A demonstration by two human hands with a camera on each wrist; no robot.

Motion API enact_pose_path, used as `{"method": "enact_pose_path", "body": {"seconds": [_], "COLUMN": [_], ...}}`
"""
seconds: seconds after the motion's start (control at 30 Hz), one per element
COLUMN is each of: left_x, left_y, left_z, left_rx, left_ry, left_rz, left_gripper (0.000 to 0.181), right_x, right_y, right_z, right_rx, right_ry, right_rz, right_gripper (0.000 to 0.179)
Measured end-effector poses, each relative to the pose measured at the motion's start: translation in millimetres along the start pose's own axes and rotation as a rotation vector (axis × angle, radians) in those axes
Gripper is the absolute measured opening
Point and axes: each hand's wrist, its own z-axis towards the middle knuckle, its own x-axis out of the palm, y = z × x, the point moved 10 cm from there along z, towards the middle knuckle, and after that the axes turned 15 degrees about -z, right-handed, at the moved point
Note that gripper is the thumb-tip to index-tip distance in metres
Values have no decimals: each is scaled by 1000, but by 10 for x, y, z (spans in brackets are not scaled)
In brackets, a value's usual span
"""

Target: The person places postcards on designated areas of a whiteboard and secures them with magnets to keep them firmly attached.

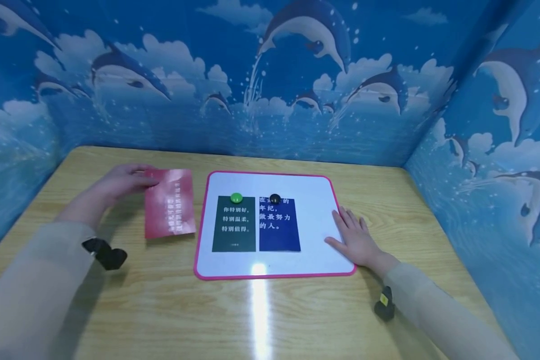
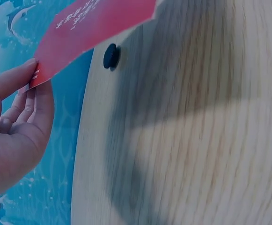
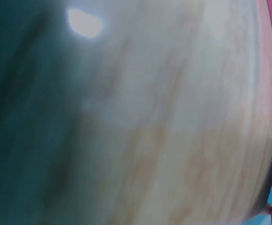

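Between thumb and fingers, my left hand (image 1: 128,182) pinches one corner of a red card (image 1: 168,202) with white writing, left of the whiteboard. In the left wrist view the card (image 2: 93,28) is raised off the table. My right hand (image 1: 356,239) lies with fingers extended on the right edge of the pink-rimmed whiteboard (image 1: 319,260). On the board are a dark green card (image 1: 234,237) under a green round magnet (image 1: 236,198) and a blue card (image 1: 279,240) under a black round magnet (image 1: 275,199). The right wrist view shows only a few fingertips at its edge.
A black round magnet (image 2: 111,56) sits on the wooden table (image 2: 196,154) near its edge, below the red card in the left wrist view. Blue dolphin-print walls (image 1: 184,125) stand behind and to the right of the table. Light glares off the table front.
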Motion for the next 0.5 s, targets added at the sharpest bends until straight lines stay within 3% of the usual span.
{"method": "enact_pose_path", "body": {"seconds": [0.5], "left_x": [272], "left_y": [-182], "left_z": [76], "left_rx": [-1], "left_ry": [18], "left_rz": [-66], "left_gripper": [67], "right_x": [-11], "right_y": [-4], "right_z": [8], "right_rx": [6], "right_ry": [13], "right_rz": [13], "right_gripper": [87]}}
